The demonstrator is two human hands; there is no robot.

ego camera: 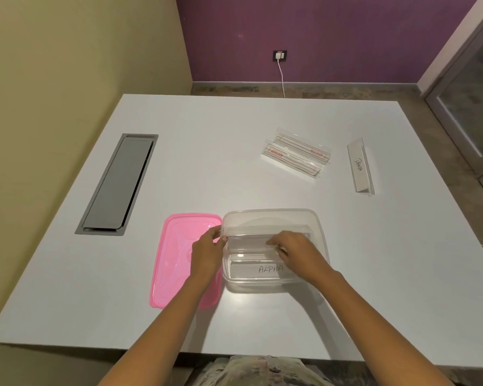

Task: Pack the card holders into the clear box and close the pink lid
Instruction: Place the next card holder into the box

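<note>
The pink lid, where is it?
In the head view, the pink lid lies flat on the table, touching the clear box's left side.

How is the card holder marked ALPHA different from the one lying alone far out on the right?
The ALPHA holder lies inside the clear box, at its near wall; the lone holder sits out on the bare table. ALPHA's card runs crosswise and reads upright from here; the other's runs away from the person, its writing turned sideways. Both are clear holders with a white handwritten card.

Both bare forearms reaching forward, left hand (207, 253) fingers curled, right hand (299, 250) palm down, fingertips pinched
</note>
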